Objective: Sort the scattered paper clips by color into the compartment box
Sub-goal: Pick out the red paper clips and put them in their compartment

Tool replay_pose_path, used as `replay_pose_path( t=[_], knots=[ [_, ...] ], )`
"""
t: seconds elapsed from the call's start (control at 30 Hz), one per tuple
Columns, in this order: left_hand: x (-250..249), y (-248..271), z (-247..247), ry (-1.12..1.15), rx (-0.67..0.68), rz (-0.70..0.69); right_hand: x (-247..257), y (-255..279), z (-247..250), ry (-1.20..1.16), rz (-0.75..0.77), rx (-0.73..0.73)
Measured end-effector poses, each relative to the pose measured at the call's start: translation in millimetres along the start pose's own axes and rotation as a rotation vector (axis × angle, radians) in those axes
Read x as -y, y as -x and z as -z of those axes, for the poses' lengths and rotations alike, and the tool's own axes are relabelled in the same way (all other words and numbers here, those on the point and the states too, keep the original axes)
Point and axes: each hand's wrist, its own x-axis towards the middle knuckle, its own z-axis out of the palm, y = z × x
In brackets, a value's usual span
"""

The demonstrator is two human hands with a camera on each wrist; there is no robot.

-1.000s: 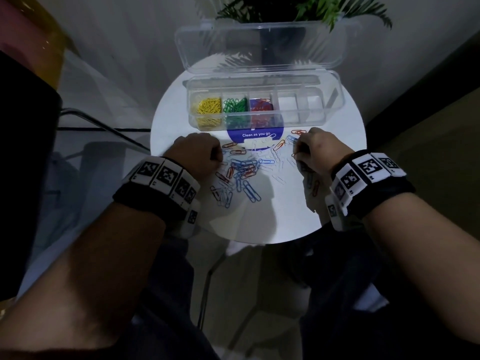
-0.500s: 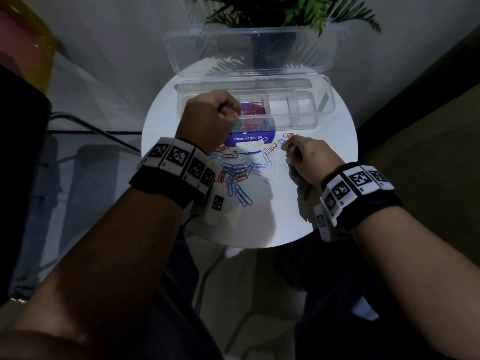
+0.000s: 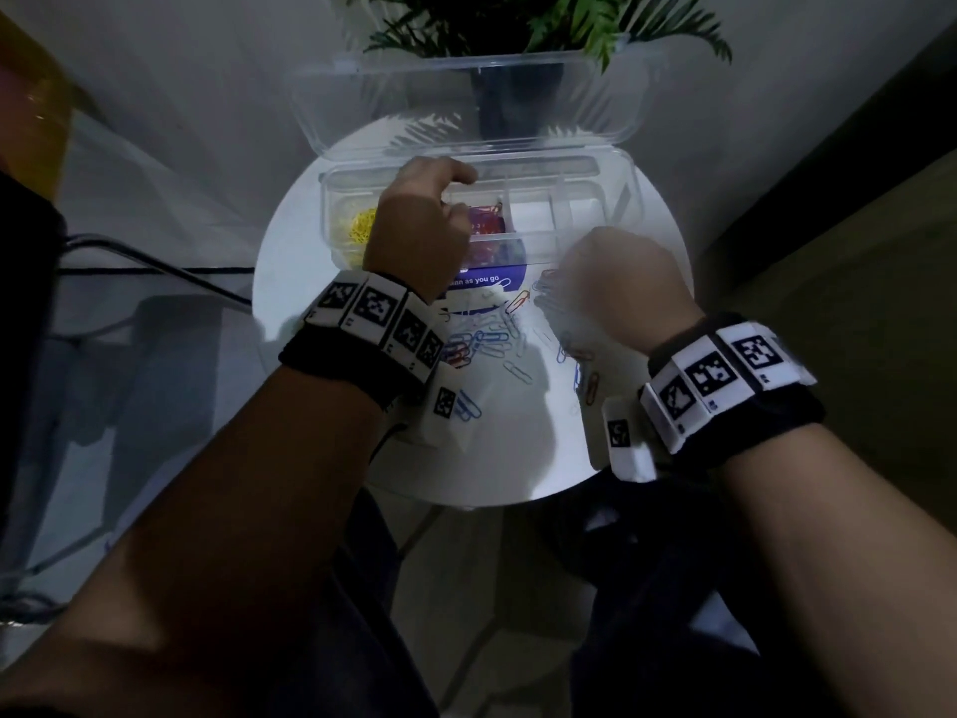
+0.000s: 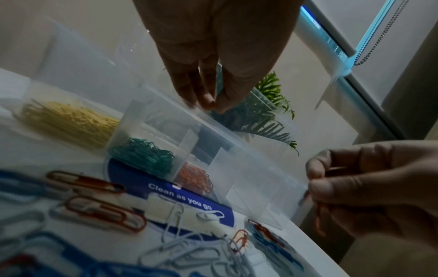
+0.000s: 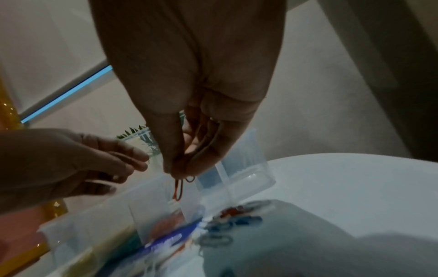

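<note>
The clear compartment box (image 3: 626,199) stands open at the back of the round white table (image 3: 518,448). It holds yellow clips (image 4: 68,121), green clips (image 4: 144,157) and red clips (image 4: 196,178) in separate cells. Red, blue and white clips (image 3: 492,344) lie scattered in front of it. My left hand (image 4: 208,105) hovers over the green and red cells with its fingertips pressed together; whether a clip is between them is unclear. My right hand (image 5: 180,172), blurred in the head view, is raised near the box front and pinches red clips (image 5: 177,189) that dangle from its fingertips.
The box lid (image 3: 466,95) stands up behind the cells, with a potted plant (image 3: 518,23) beyond it. A blue "Clean as you go" label (image 3: 492,279) lies under the box front. The two right cells (image 3: 533,215) look white inside. The table edge is close to my wrists.
My left hand rose from the scattered clips and moved forward over the box. My right hand lifted off the table with red clips.
</note>
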Motion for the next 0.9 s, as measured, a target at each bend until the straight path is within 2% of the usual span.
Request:
replay_pose_path(
  t=[0.2, 0.3, 0.4, 0.5, 0.57, 0.7, 0.8, 0.9],
  knots=[
    [13, 7, 23, -0.053, 0.029, 0.024, 44, -34, -6, -0.082, 0.108, -0.053],
    [24, 14, 35, -0.102, 0.1, 0.021, 61, -50, -19, -0.058, 0.147, -0.053],
    [36, 20, 43, -0.115, 0.175, 0.021, 68, -59, -34, 0.061, 0.16, -0.005],
    [41, 25, 49, -0.127, 0.18, -0.021, 71, -59, -40, 0.096, 0.135, 0.029],
    [41, 28, 54, -0.134, 0.163, -0.064, 71, -54, -37, 0.113, 0.15, -0.02],
    [42, 34, 61, -0.173, 0.275, -0.086, 67, -30, -22, 0.077, 0.172, -0.115],
    [46, 39, 54, -0.302, 0.429, -0.016, 51, -6, -28, 0.188, 0.092, 0.069],
    [48, 42, 40, -0.42, 0.472, 0.1, 39, 14, -48, 0.325, 0.068, 0.335]
  ],
)
